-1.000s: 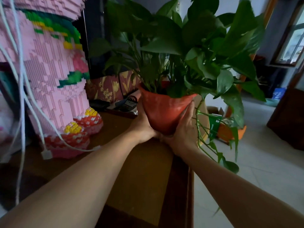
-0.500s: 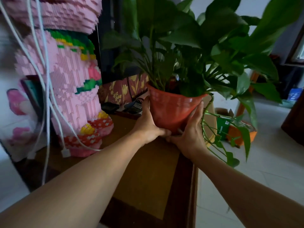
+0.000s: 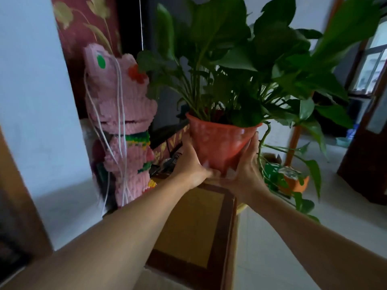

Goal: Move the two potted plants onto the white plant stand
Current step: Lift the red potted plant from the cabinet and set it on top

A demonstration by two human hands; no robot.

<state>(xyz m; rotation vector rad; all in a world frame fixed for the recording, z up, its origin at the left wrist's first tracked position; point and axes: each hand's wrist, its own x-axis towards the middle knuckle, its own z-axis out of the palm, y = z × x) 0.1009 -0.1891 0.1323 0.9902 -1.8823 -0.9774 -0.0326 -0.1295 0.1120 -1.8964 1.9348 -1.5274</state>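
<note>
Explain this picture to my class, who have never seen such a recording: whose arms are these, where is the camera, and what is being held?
No machine here: a person wears one wide-angle camera on the head, so you look down along their own bare arms. The left hand and right hand cup a red pot with a leafy green plant, held in the air above a brown wooden table. On the table beside it stands a pink block-built figure with white cords hanging over it. No white plant stand shows.
</note>
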